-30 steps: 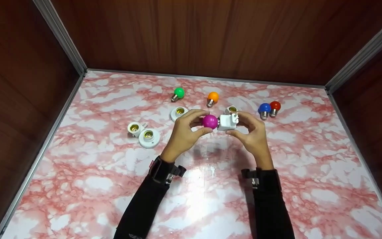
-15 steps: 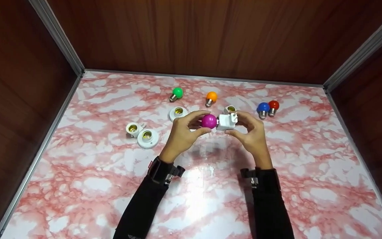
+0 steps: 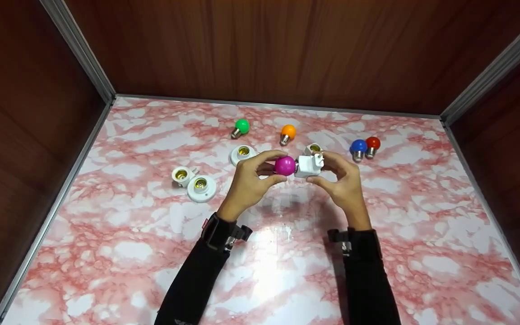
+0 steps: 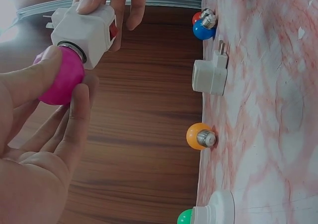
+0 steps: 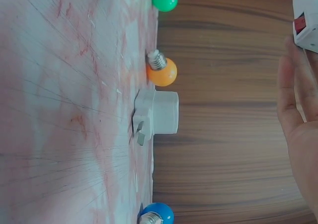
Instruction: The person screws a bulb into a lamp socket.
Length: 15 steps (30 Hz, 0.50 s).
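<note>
Left hand [image 3: 252, 178] and right hand [image 3: 348, 179] near each other, both in pinches.

Marbled tabletop [image 3: 129, 271] | green bulb [image 3: 242, 126], orange bulb [image 3: 289, 131], blue bulb [image 3: 358, 146], red bulb [image 3: 373, 143] | four white sockets [image 3: 201, 194]

In the head view, the left hand [image 3: 251, 180] is covering part of a lamp holder [image 3: 239, 155]. In the left wrist view, fingers [image 4: 78, 110] are hiding parts of the pink bulb [image 4: 63, 82], the blue bulb [image 4: 202, 31] most of the red bulb [image 4: 196, 18]. The right wrist view's edge is cutting the right hand [image 5: 304, 139] and white adapter [image 5: 308, 14].
</note>
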Tool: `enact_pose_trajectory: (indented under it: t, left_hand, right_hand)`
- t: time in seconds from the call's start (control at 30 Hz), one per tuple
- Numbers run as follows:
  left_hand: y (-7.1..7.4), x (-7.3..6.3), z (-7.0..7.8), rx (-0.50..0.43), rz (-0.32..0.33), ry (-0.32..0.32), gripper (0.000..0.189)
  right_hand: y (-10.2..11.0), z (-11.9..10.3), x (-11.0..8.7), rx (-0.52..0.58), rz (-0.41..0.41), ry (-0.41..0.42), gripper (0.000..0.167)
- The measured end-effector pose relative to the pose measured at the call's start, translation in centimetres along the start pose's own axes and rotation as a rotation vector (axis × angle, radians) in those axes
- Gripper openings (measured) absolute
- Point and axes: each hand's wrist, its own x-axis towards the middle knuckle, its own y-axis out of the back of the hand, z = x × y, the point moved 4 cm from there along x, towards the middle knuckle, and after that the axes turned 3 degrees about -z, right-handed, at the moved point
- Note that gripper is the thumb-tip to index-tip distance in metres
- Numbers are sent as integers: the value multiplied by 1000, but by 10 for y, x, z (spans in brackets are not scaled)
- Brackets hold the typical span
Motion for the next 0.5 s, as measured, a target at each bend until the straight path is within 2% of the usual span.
enact_pose_trajectory:
  t: [0.5]
  left_hand:
    - [-2, -1, 0, -15, 9, 1, 47]
  right_hand:
    - [0, 1, 1, -2, -2, 7, 58]
